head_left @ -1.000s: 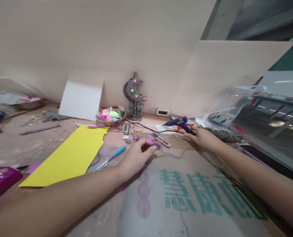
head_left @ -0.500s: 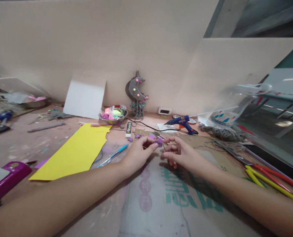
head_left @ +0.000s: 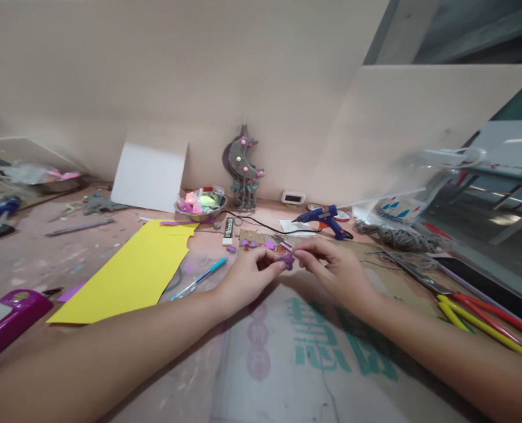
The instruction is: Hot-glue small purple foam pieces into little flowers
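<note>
Over the cardboard [head_left: 278, 370], my left hand [head_left: 252, 273] pinches a small purple piece [head_left: 288, 262] with grey at its edges. Its exact shape is too small to tell. My right hand [head_left: 331, 267] is closed in a pinch at the right side of that piece, and what lies between its fingertips cannot be made out. Just beyond the fingers, a slim metal tool [head_left: 282, 241] points away on the cardboard. Close to it lie a flat purple cutout [head_left: 270, 244] and several small purple pieces [head_left: 252, 244].
A blue glue gun [head_left: 325, 220], a bowl of coloured clay packets [head_left: 201, 202] and a grey moon ornament [head_left: 243, 161] stand at the back. Yellow paper [head_left: 124, 273] and a pen [head_left: 201, 277] lie left. Grey yarn [head_left: 397, 236], large scissors [head_left: 441, 291] and a phone [head_left: 489, 288] lie right.
My right hand has moved in and its fingers have closed beside the purple piece; before, they were looser and further apart. My left hand keeps its pinch, lowered slightly.
</note>
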Tool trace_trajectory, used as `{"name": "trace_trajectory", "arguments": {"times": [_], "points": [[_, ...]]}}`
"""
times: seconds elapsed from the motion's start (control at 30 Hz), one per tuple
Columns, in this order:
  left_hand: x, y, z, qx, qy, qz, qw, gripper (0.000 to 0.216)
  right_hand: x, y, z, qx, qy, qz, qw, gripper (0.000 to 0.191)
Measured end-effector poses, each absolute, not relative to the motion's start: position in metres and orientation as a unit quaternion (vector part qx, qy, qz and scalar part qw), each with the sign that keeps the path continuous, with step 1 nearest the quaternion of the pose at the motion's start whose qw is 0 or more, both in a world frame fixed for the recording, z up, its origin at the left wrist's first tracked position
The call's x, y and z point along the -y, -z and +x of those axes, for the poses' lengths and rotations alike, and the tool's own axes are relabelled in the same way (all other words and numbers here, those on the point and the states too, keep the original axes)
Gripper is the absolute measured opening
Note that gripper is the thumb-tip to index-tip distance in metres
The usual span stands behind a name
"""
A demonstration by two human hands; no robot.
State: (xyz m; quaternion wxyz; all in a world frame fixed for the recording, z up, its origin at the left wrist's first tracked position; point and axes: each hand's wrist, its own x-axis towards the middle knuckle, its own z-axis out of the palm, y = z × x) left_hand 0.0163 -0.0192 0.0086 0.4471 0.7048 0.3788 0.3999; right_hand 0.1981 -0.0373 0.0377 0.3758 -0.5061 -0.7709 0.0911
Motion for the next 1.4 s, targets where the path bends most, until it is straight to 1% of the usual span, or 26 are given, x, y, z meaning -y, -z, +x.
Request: {"name": "trace_trajectory", "arguments": {"times": [0.2, 0.33, 0.4, 0.57, 0.77, 1.0, 1.13, 1.27, 1.4], "points": [[0.021, -0.011, 0.017, -0.367, -0.394, 0.718, 0.442, 0.017, 0.036, -0.036, 0.193, 0.736, -0.161, -0.514, 0.410, 0.019], [0.022, -0.012, 0.017, -0.359, -0.383, 0.719, 0.455, 0.015, 0.035, -0.033, 0.192, 0.692, -0.252, -0.509, 0.445, 0.022], [0.022, -0.012, 0.017, -0.364, -0.376, 0.721, 0.455, 0.016, 0.036, -0.030, 0.191, 0.681, -0.274, -0.509, 0.449, 0.023], [0.021, -0.011, 0.017, -0.367, -0.366, 0.724, 0.455, 0.018, 0.040, -0.023, 0.188, 0.671, -0.276, -0.521, 0.450, 0.024], [0.020, -0.008, 0.016, -0.337, -0.379, 0.728, 0.461, 0.022, 0.040, -0.025, 0.187, 0.647, -0.320, -0.532, 0.443, 0.026], [0.018, -0.006, 0.016, -0.341, -0.377, 0.725, 0.464, 0.034, 0.037, -0.022, 0.189, 0.637, -0.343, -0.530, 0.443, 0.026], [0.020, -0.008, 0.016, -0.342, -0.379, 0.729, 0.457, 0.027, 0.037, -0.019, 0.189, 0.634, -0.352, -0.529, 0.440, 0.027], [0.022, -0.012, 0.017, -0.355, -0.379, 0.725, 0.451, 0.020, 0.038, -0.023, 0.189, 0.640, -0.337, -0.532, 0.440, 0.027], [0.023, -0.015, 0.019, -0.352, -0.386, 0.711, 0.470, 0.017, 0.038, -0.023, 0.189, 0.641, -0.322, -0.545, 0.435, 0.026]]}}
